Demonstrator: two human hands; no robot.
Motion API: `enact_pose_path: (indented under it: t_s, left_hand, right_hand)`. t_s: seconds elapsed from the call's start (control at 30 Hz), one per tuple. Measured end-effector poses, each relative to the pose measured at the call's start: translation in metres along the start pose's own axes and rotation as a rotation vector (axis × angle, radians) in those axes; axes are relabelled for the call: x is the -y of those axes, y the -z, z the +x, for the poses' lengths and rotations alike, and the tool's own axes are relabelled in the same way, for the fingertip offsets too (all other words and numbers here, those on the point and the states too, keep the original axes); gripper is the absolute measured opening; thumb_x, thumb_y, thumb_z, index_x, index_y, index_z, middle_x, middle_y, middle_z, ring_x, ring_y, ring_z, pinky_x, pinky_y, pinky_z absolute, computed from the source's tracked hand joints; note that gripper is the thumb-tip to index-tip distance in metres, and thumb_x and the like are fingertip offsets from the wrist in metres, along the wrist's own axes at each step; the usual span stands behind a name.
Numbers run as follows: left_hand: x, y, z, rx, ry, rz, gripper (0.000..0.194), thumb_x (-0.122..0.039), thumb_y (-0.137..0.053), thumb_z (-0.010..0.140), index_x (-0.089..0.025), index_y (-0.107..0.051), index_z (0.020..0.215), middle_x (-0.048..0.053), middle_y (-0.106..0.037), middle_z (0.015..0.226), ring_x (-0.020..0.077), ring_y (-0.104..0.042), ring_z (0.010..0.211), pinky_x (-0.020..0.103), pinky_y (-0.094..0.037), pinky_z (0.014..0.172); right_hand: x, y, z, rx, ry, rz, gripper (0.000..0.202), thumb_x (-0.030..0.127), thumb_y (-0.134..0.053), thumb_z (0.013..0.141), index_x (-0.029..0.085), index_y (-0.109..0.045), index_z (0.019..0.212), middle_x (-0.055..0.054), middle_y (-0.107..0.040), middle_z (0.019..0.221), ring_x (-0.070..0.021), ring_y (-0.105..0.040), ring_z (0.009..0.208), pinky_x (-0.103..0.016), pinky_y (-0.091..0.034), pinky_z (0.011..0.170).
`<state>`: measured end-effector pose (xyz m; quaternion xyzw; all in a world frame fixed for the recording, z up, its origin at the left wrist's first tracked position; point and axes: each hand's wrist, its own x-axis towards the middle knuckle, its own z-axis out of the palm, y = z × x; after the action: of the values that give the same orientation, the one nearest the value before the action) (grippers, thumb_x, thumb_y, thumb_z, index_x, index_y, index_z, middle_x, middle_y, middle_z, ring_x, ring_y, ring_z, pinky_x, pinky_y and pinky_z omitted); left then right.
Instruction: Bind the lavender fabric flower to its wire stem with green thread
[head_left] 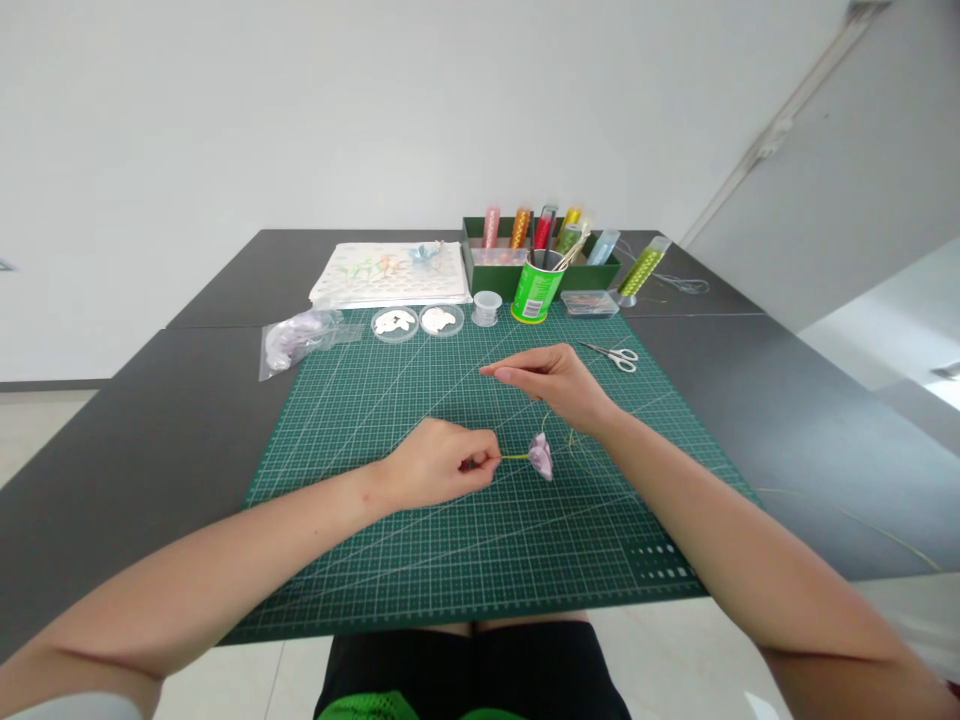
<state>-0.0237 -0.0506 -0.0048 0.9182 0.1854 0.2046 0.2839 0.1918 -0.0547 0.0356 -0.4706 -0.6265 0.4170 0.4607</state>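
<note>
Over the middle of the green cutting mat (420,560), my left hand (442,465) pinches the thin yellow-green stem of a small pale purple flower (540,457). The flower head points right, away from my fingers. Above and to the right of it is my right hand (551,382), its fingers pressed together and pointing left. Whatever lies between those fingertips is too small to make out. A fine yellow-green thread (572,440) curls between the flower and my right wrist.
White-handled scissors (621,358) lie right of my right hand. Behind stand a green can of tools (534,290), a spool (486,308), two dishes of white pieces (394,323) and a green box with thread spools (491,278). A plastic bag (296,340) lies at left, near white sheets (337,285).
</note>
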Motion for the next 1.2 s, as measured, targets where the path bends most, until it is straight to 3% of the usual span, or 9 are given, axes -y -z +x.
enact_pose_path:
  t_s: [0.13, 0.27, 0.37, 0.53, 0.67, 1.0, 1.2]
  left_hand:
    - [-0.001, -0.002, -0.001, -0.051, -0.08, 0.074, 0.013, -0.015, -0.059, 0.089, -0.02, -0.06, 0.077, -0.009, -0.058, 0.056, 0.008, -0.054, 0.05, 0.02, -0.035, 0.053]
    - [0.0, 0.0, -0.001, -0.192, -0.125, 0.097, 0.015, -0.017, -0.055, 0.093, -0.021, -0.059, 0.079, -0.009, -0.056, 0.053, 0.0081, -0.054, 0.048, 0.02, -0.039, 0.053]
    - [0.002, 0.004, -0.001, -0.33, -0.114, 0.133, 0.017, -0.02, -0.054, 0.095, -0.021, -0.059, 0.078, -0.009, -0.056, 0.051, 0.0079, -0.053, 0.045, 0.02, -0.04, 0.052]
    - [0.011, 0.018, 0.002, -0.528, -0.019, 0.233, 0.018, -0.022, -0.054, 0.094, -0.021, -0.061, 0.078, -0.006, -0.061, 0.054, 0.0084, -0.057, 0.048, 0.02, -0.042, 0.053]
    - [0.022, 0.028, 0.004, -0.617, 0.112, 0.269, 0.016, -0.025, -0.055, 0.093, -0.021, -0.062, 0.081, -0.006, -0.064, 0.057, 0.0086, -0.057, 0.049, 0.02, -0.042, 0.054]
    - [0.037, 0.036, 0.006, -0.612, 0.264, 0.35, 0.018, -0.028, -0.055, 0.094, -0.021, -0.063, 0.08, -0.004, -0.069, 0.059, 0.0132, -0.062, 0.056, 0.025, -0.042, 0.061]
    - [0.042, 0.035, 0.009, -0.511, 0.34, 0.372, 0.015, -0.03, -0.056, 0.096, -0.023, -0.067, 0.089, -0.005, -0.071, 0.062, 0.0142, -0.065, 0.059, 0.024, -0.04, 0.06]
  right_hand:
    - [-0.018, 0.0, 0.006, 0.019, -0.044, -0.024, 0.02, 0.037, -0.078, 0.081, 0.022, -0.086, 0.093, -0.005, -0.081, 0.083, -0.0183, -0.072, 0.081, -0.03, -0.056, 0.071]
    - [-0.039, 0.001, 0.013, 0.061, -0.066, -0.069, 0.022, 0.041, -0.078, 0.079, 0.023, -0.086, 0.091, -0.007, -0.083, 0.098, -0.0242, -0.075, 0.096, -0.038, -0.057, 0.088]
    - [-0.05, 0.002, 0.015, 0.127, -0.111, -0.119, 0.029, 0.044, -0.077, 0.078, 0.02, -0.085, 0.092, -0.008, -0.082, 0.094, -0.0244, -0.074, 0.09, -0.038, -0.057, 0.083]
    - [-0.055, 0.001, 0.015, 0.183, -0.132, -0.159, 0.035, 0.049, -0.078, 0.077, 0.016, -0.085, 0.087, -0.005, -0.078, 0.074, -0.0169, -0.065, 0.064, -0.031, -0.05, 0.063]
    - [-0.049, 0.0, 0.012, 0.256, -0.129, -0.177, 0.036, 0.047, -0.076, 0.082, 0.016, -0.085, 0.097, -0.008, -0.082, 0.086, -0.0177, -0.068, 0.071, -0.03, -0.049, 0.066]
    - [-0.023, -0.003, 0.004, 0.449, -0.092, -0.065, 0.022, 0.039, -0.079, 0.082, 0.021, -0.086, 0.093, -0.006, -0.083, 0.089, -0.017, -0.07, 0.074, -0.027, -0.05, 0.065]
    - [-0.009, -0.006, -0.002, 0.492, -0.052, -0.051, 0.022, 0.037, -0.079, 0.083, 0.02, -0.086, 0.093, -0.005, -0.081, 0.08, -0.0114, -0.056, 0.058, -0.024, -0.035, 0.051]
